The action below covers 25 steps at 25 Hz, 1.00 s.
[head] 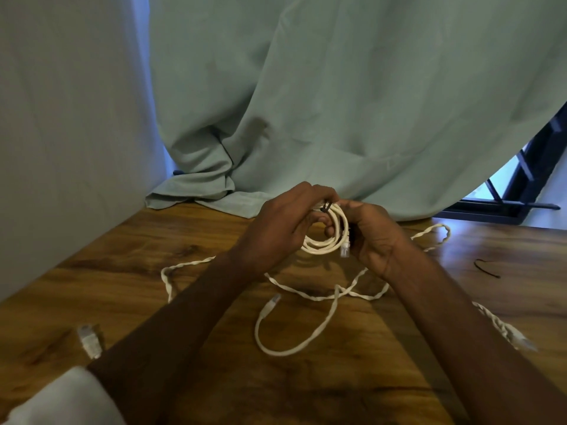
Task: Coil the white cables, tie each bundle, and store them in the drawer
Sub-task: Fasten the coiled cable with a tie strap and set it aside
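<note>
Above a wooden table [92,271], seen from the head camera, a person works a small white coil [328,237] held in the air between both hands. Left hand [282,222] has its fingers [322,191] curled over the top of the coil, pinching a dark tie [325,207] that wraps the loops there. Right hand [377,237] grips the coil's right side, thumb across the strands, with a clear plug [345,250] hanging just below the grip. Tying looks to be under way, not finished; whether the tie is fully twisted shut cannot be told.

Loose white cable [306,332] lies uncoiled on the table below the hands, looping toward the near edge, and more twisted cable [435,231] trails off to the right. Another plug [89,340] rests near the left forearm. A second dark tie [486,268] lies well apart on the right side of the table. A pale green curtain [337,102] hangs behind. No drawer is in view.

Risks from here: if either hand eases its hold before the tie is secured, the springy loops could open and the bundle would need winding again. The dangling plug could also snag the loose cable underneath when the bundle is carried away, dragging that cable off the table.
</note>
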{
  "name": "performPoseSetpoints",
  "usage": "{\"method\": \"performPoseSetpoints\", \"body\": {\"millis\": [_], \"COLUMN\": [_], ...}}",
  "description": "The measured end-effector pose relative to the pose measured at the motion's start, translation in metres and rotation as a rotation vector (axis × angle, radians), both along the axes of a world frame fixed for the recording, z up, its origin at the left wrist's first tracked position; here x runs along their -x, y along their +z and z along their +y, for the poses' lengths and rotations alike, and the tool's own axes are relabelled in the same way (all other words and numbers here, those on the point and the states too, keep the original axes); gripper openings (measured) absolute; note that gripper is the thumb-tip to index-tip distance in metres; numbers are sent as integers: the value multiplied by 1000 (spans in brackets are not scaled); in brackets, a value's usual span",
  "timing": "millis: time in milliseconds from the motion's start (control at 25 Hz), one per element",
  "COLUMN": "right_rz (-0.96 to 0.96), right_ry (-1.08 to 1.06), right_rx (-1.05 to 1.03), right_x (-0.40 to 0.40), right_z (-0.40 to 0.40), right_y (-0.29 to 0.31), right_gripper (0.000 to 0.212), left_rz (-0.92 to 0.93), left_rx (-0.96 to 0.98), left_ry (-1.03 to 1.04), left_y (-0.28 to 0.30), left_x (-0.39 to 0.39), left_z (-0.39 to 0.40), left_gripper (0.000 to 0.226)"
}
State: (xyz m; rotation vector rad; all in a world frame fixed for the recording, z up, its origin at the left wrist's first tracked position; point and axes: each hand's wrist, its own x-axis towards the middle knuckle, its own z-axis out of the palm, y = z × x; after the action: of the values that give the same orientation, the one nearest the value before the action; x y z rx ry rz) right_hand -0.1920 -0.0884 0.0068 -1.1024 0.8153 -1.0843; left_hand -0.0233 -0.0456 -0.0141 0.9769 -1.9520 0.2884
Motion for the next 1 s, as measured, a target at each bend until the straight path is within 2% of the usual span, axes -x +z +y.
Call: {"method": "performPoseSetpoints", "body": {"millis": [160,240,320,400,480,640,760,880,1000], "right_rz": [-61,31,234,336,353,609,677,661,741], "right_ry": [106,36,-137,-306,-340,-435,-534,-466,-422], "right_rx": [-41,34,237,546,791,1072,1132,1127,1213], "right_x": [-2,-4,-4,-4,-7,-16,-14,-14,-15], "right_z": [-4,-4,0,7,15,14,10,7,7], "right_y": [-4,-6,-6,-5,-5,-14,-17,-20,-22], "right_gripper": [22,19,18,15,16,27,25,22,26], "left_rz": [-50,-59,-41,35,110,194,330,478,522], "left_rx": [104,131,156,121,67,40,-33,-192,-315], "left_ry": [132,186,219,237,273,273,146,65,18], "left_y": [-2,1,5,8,7,5,5,9,13], "left_x": [8,10,7,0,-6,-13,-13,-15,-15], "left_z": [2,3,3,3,1,-6,-6,-6,-5], "left_gripper": [34,34,31,30,32,23,11,9,10]}}
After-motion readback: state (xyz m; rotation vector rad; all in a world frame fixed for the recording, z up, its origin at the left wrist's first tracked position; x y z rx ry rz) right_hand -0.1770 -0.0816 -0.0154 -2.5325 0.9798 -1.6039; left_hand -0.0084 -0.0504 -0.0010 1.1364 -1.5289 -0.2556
